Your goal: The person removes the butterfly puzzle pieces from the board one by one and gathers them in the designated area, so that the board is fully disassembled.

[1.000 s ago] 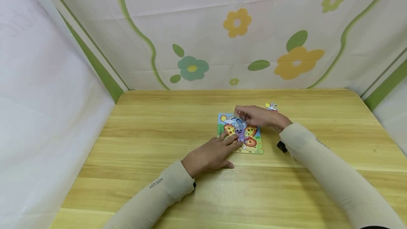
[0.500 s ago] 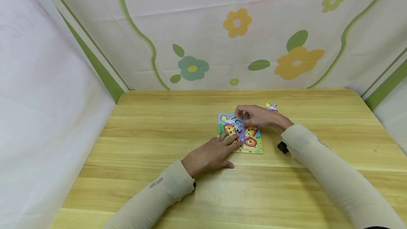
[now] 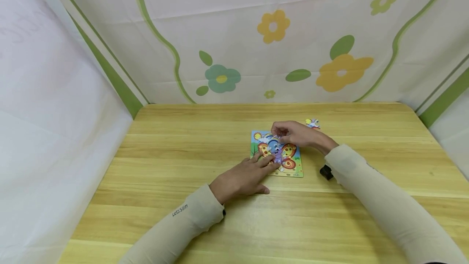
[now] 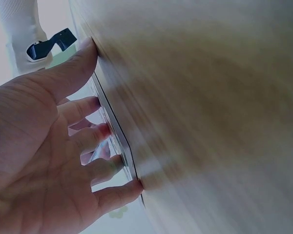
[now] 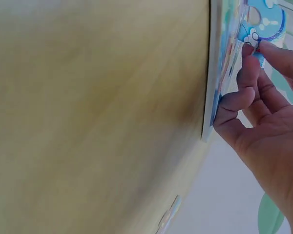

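Grip of the right hand (image 3: 298, 134) pinches 1 blue puzzle piece (image 5: 267, 22) with white markings, over the far half of 1 butterfly-printed board (image 3: 298, 171), its wings red and yellow. 1 left hand (image 3: 243, 176), fingers spread, rests at the board's near-left side. 1 loose piece (image 3: 313, 124), yellow, white and blue, lies farther off on 1 bench (image 3: 165, 154).

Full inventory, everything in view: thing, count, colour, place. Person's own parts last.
Table: 1, yellow wood-grain, lower head view
Puzzle board: 1, multicoloured butterfly picture, on the table
Blue piece: 1, blue, pinched over the board
Loose piece: 1, yellow, white, blue, red, past the board's far-right corner
Cloth: count unclear, white with green and flowers, behind and beside the table
Black devices: 2, black, one per wrist
Sleeves: 2, beige, on forearms
Left hand: 1, bare, fingers on the board's near-left part
Right hand: 1, bare, pinching the blue piece
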The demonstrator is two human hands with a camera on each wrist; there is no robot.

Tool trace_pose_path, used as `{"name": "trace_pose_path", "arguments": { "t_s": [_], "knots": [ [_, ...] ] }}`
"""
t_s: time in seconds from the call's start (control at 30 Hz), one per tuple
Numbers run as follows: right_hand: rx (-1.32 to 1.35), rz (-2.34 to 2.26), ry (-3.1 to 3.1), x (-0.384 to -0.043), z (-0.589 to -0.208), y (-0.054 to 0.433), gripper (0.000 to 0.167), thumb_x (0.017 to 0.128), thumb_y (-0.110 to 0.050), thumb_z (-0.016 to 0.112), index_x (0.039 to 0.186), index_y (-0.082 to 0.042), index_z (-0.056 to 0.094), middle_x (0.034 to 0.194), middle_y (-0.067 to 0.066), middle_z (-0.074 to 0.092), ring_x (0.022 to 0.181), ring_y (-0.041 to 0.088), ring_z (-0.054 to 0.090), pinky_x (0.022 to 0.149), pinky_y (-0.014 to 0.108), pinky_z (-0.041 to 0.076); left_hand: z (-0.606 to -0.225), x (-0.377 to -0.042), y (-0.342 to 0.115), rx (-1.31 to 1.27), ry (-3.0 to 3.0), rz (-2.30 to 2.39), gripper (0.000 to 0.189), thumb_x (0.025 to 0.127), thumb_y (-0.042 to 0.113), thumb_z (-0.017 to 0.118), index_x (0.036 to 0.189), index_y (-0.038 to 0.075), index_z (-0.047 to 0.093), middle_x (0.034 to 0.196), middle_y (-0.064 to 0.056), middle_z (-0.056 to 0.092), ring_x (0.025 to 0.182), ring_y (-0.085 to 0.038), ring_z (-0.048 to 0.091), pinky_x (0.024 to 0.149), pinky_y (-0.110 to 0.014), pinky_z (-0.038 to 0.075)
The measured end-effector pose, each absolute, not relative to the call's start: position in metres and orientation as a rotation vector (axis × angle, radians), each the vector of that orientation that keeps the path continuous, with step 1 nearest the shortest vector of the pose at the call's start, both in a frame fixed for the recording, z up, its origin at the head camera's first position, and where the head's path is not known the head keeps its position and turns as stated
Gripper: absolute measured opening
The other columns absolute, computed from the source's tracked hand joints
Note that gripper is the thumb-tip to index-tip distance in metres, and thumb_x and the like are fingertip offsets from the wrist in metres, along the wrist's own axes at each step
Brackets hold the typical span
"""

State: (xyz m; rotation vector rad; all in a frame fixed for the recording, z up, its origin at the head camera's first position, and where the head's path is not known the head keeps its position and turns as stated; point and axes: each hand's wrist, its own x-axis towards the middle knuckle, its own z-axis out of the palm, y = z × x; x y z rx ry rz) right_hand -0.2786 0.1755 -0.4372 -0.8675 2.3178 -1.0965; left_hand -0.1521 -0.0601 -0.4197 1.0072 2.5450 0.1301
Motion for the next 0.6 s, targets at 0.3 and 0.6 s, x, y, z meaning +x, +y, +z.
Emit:
{"name": "trace_pose_path", "arguments": {
  "t_s": [0.3, 0.6],
  "knots": [
    [-0.816, -1.2, 2.374, -0.276, -0.427, 0.189, 0.012, 0.103, -0.005, 0.062, 0.114, -0.007, 0.065, 0.103, 0.012, 0.067, 0.091, 0.022, 0.06, 0.082, 0.033, 0.05, -0.419, -0.152, -0.06, 1.0, 2.536, 0.138, 0.079, 0.102, 0.047, 0.064, 0.168, 0.029, 0.024, 0.177, 0.001, 0.018, 0.164, -0.031, 0.018, 0.128, -0.053, 0.03],
    [-0.673, -1.236, 2.555, -0.273, -0.408, 0.239, 0.017, 0.105, -0.008, 0.063, 0.121, -0.004, 0.063, 0.108, 0.013, 0.065, 0.093, 0.017, 0.06, 0.077, 0.028, 0.053, -0.419, -0.151, -0.061, 1.007, 2.546, 0.147, 0.079, 0.102, 0.046, 0.064, 0.169, 0.029, 0.024, 0.177, 0.0, 0.018, 0.164, -0.031, 0.018, 0.128, -0.053, 0.03]
  ]
}}
